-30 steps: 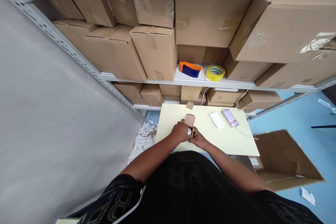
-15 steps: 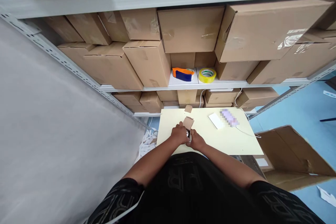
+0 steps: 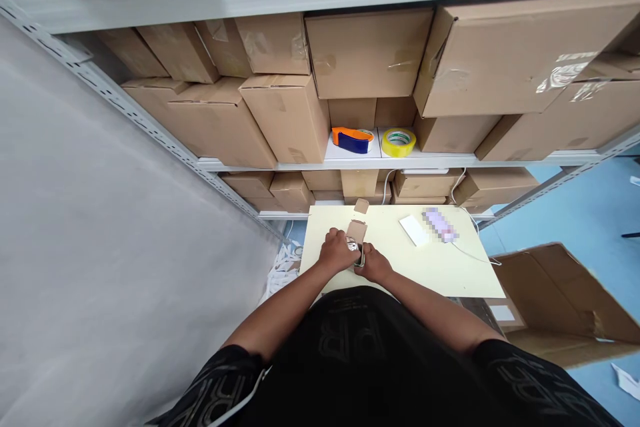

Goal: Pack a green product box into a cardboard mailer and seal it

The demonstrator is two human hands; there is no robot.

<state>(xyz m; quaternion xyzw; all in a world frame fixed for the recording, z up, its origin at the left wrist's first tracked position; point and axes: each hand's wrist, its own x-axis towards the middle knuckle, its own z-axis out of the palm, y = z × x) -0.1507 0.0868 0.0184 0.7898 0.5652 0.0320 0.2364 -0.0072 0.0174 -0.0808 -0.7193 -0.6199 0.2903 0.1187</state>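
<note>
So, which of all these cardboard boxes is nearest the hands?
The small open box between the left hand and right hand; no hand touches the shelved boxes or the big open box beside the table.

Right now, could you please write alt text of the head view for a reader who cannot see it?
A person's left hand holds a whitish item at a small open cardboard box, which the right hand grips, over a pale yellow table; shelves of cartons stand behind.
</note>
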